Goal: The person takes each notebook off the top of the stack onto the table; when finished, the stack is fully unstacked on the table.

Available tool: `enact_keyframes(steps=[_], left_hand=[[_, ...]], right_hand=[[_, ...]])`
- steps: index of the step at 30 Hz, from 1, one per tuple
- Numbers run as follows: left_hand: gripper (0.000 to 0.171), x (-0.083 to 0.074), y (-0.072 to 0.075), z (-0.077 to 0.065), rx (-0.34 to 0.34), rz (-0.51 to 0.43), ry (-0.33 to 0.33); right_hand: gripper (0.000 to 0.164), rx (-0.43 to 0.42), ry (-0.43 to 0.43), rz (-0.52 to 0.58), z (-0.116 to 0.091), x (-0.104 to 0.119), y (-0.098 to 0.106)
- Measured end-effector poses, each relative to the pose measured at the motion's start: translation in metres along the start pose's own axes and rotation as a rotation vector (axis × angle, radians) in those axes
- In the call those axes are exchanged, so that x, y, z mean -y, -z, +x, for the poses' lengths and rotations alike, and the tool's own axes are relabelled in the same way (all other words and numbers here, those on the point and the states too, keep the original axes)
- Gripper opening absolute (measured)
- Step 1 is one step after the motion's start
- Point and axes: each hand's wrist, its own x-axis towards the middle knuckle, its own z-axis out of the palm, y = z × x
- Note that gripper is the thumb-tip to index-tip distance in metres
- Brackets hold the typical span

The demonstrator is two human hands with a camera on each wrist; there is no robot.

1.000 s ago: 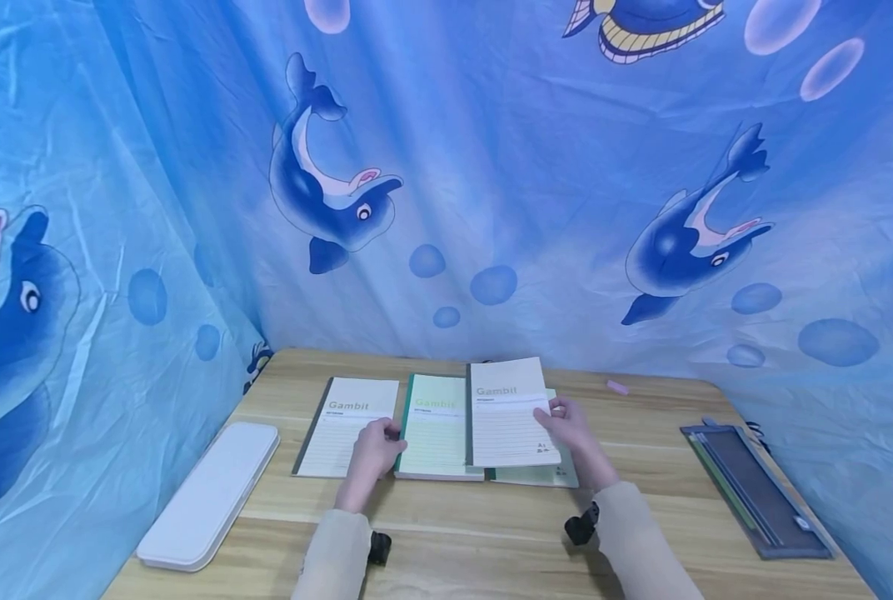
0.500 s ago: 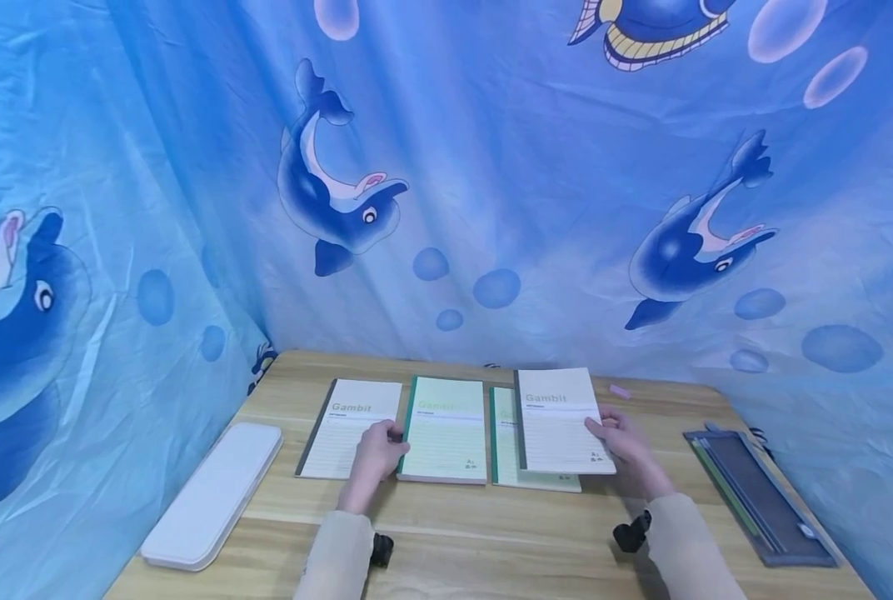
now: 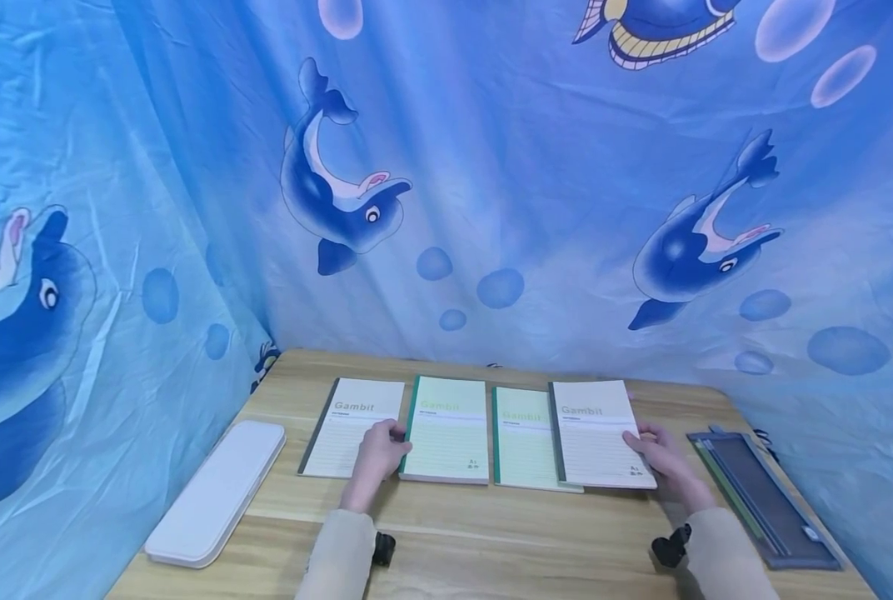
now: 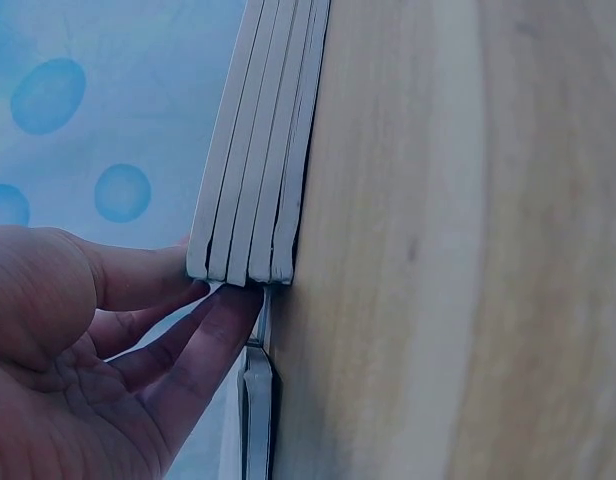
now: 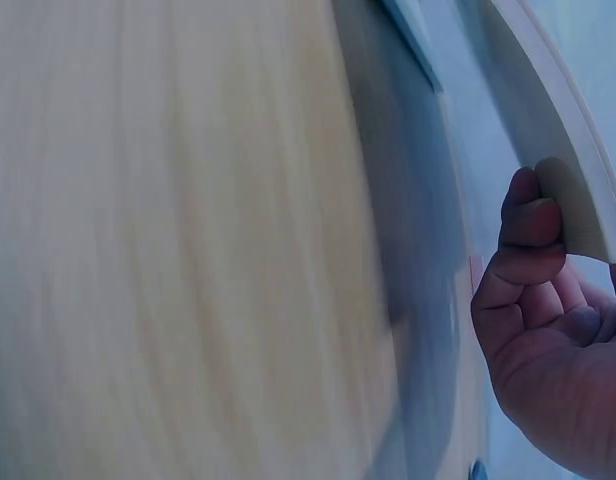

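In the head view my right hand (image 3: 664, 454) holds a white "Gambit" notebook (image 3: 600, 437) with a dark spine by its right edge. Thumb and curled fingers grip its raised edge in the right wrist view. This notebook overlaps a green-spined notebook (image 3: 523, 442) lying to its left. My left hand (image 3: 379, 454) is at the left side of a stack of green-spined notebooks (image 3: 446, 433). In the left wrist view, its thumb and fingers (image 4: 213, 345) touch the edge of that notebook stack (image 4: 258, 150), not wrapped around it. Left of this hand lies another dark-spined white notebook (image 3: 341, 425).
A white case (image 3: 217, 492) lies at the table's left side. At the right side is a dark mesh pencil pouch (image 3: 765, 500), with long green and blue items visible in it. The wooden table (image 3: 506, 542) meets a blue dolphin-print curtain (image 3: 536, 208) at its back edge.
My right hand has carried the white notebook rightward and lower, from above the gap between the green-spined notebooks to the far right of the row. The left hand has stayed beside the stack.
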Motion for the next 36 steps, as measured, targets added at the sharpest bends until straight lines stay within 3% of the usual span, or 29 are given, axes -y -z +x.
enact_keyframes(steps=[8,20,29,36], left_hand=[[0.027,0.0,0.001,0.0,0.002,-0.005,0.008],[0.029,-0.002,0.001,-0.001,0.003,-0.005,0.019],[0.028,0.0,0.001,0.0,0.004,-0.011,0.015],[0.028,-0.002,0.001,0.0,0.005,-0.015,0.027]], right_hand=[[0.06,-0.015,-0.038,-0.07,-0.003,-0.007,0.024],[0.071,-0.102,-0.095,-0.259,0.001,-0.016,0.04],[0.061,-0.176,-0.087,-0.394,0.002,-0.018,0.04],[0.053,-0.217,-0.016,-0.563,-0.003,-0.018,0.041]])
